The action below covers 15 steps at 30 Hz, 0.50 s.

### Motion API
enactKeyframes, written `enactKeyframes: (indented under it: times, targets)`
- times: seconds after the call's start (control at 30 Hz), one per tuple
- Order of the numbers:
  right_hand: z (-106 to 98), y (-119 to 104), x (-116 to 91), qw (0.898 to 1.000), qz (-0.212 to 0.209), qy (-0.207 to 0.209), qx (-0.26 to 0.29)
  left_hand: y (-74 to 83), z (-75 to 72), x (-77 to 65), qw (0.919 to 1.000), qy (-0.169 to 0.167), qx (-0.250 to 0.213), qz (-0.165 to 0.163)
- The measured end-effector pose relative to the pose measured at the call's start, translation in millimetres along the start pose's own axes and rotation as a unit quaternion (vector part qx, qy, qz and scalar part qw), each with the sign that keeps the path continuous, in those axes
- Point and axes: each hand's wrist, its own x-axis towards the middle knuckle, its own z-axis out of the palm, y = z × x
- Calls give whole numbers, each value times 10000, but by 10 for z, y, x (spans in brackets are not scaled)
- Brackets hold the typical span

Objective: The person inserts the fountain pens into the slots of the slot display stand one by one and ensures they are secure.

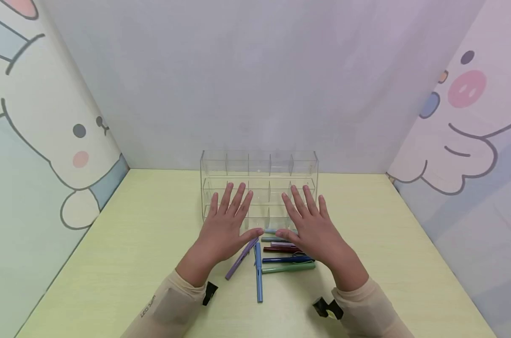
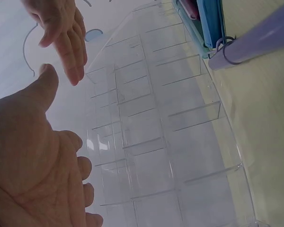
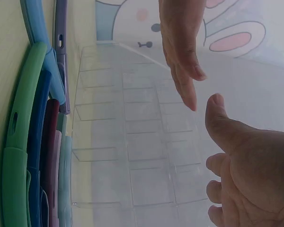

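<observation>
My left hand point(image 1: 221, 234) and right hand point(image 1: 316, 234) hover palms down with fingers spread and straight, holding nothing. Beyond and partly behind the fingers stands a clear plastic organizer point(image 1: 259, 167) with three stepped tiers of compartments, seemingly without contents. Below and between the hands lie several pens. A purple pen point(image 1: 238, 263) slants beneath the left thumb, beside an upright-pointing blue pen point(image 1: 259, 279). To their right, a green pen point(image 1: 287, 267), a dark blue pen point(image 1: 278, 260), a dark red pen point(image 1: 274, 249) and paler ones lie crosswise, partly hidden by the right hand.
The pens and organizer rest on a pale yellow tabletop point(image 1: 154, 220). A plain light cloth wall point(image 1: 255, 80) rises behind it, and cartoon-printed panels point(image 1: 462, 150) flank both sides. Black wrist mounts point(image 1: 321, 307) sit at the sleeves.
</observation>
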Motion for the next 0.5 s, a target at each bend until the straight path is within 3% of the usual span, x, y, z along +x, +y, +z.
enactKeyframes:
  times: [0.5]
  targets:
    - [-35,19,-20,10000,20,75,49,-7,29,-8,9999,84,-73,17]
